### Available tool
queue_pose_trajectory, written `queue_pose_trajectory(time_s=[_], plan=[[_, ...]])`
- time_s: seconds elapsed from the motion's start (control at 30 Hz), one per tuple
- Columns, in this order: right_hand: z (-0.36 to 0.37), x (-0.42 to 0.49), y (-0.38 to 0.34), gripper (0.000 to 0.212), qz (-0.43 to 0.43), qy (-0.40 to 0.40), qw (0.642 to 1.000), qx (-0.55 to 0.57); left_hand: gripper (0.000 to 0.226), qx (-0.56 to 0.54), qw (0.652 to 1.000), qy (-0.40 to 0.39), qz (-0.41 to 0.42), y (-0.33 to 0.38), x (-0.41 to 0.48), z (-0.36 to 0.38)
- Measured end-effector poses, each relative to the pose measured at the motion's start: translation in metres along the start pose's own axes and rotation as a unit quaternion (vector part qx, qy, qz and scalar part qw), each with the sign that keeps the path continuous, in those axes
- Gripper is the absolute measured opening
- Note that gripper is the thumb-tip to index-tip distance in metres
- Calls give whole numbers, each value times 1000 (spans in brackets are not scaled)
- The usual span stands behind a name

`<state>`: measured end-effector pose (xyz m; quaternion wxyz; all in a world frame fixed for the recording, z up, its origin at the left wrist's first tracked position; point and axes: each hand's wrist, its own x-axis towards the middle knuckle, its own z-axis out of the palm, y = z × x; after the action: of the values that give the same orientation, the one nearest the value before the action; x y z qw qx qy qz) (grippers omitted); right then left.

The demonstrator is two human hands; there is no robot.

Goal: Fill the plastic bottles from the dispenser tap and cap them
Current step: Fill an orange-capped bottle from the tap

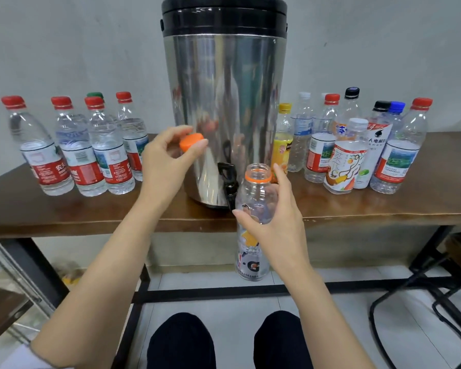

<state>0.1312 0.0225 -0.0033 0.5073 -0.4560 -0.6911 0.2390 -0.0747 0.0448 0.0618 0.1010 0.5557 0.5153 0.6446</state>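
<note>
A tall steel dispenser (pixel 224 102) with a black lid stands on the brown table (pixel 357 206). Its black tap (pixel 228 182) hangs over the table's front edge. My right hand (pixel 274 222) grips an uncapped clear bottle (pixel 253 251) with an orange neck ring, held upright just right of and below the tap. The bottle looks empty. My left hand (pixel 168 158) pinches the orange cap (pixel 190 141) in front of the dispenser, up and left of the bottle's mouth.
Several capped water bottles (pixel 75 155) filled with water stand left of the dispenser. Several capped, mixed bottles (pixel 349 153) stand to its right. Black table legs and a stool frame (pixel 423 296) sit below; my knees (pixel 224 342) show at the bottom.
</note>
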Motion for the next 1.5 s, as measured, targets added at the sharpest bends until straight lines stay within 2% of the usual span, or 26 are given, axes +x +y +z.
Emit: queue_pose_trajectory(time_s=[0.1,0.23,0.37,0.6,0.7,0.8,0.87,1.0,1.13,1.5], plan=[[5,-3,3,97,17,17,1000,17,41,99,991,17,-91,-48,-8,-24],[9,-5,10,98,28,23,999,14,47,185,969,-29,-160,-95,-27,-32],[10,-8,20,98,41,24,999,14,52,240,954,-72,-166,-118,-34,-19],[8,-9,30,99,64,34,997,4,53,294,942,-79,-137,-124,-33,-8],[9,-10,37,97,77,31,997,-4,51,242,964,-44,-96,-104,-29,-11],[15,-14,44,96,98,29,995,-4,40,146,989,3,3,-59,-25,-9],[22,-17,48,95,107,20,994,-4,36,102,992,-19,71,-27,-24,-4],[37,-24,54,95,121,-10,992,-23,41,127,966,-138,178,7,-22,7],[50,-31,59,95,128,-39,990,-45,40,176,932,-204,243,2,-18,15],[65,-30,56,97,110,-67,992,-7,35,220,911,-201,286,-3,-12,18]])
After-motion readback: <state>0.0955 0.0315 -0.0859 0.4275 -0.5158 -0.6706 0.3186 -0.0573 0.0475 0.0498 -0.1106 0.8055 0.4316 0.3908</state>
